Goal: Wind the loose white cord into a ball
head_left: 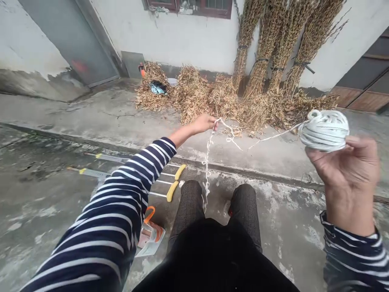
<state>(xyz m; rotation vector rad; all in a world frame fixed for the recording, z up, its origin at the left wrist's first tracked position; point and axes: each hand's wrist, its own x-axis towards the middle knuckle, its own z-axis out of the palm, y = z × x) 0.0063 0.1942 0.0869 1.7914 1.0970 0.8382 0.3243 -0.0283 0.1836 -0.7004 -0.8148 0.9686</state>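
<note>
Cord [208, 162] runs from left hand [205, 123] to ball [324, 132]

White cord is pinched in the left hand, its fingers closed narrow at the middle of the view. One length hangs from them, kinked and looped, down between the person's knees [192, 198]. Another leaves the fingers with a small curl, sags to a low point, then rises, thin and straighter, to the ball at the right. The right hand [354, 166] holds that ball, palm turned up beneath it and thumb against its side. A small round coil sits on top of the ball.

Both sleeves [121, 219] are dark with white stripes. On the concrete [282, 211] to the left of the knees lie two rods with yellow handles [172, 191], partly hidden by the left sleeve. A bag [152, 239] with an orange handle stands just beside the left leg.

Beyond the hands, dry stalks [194, 89] are heaped along a white wall [194, 38], with a blue cloth [158, 87] among them. Tied bundles [261, 65] lean upright against the wall to the right, beside the window [200, 7].
</note>
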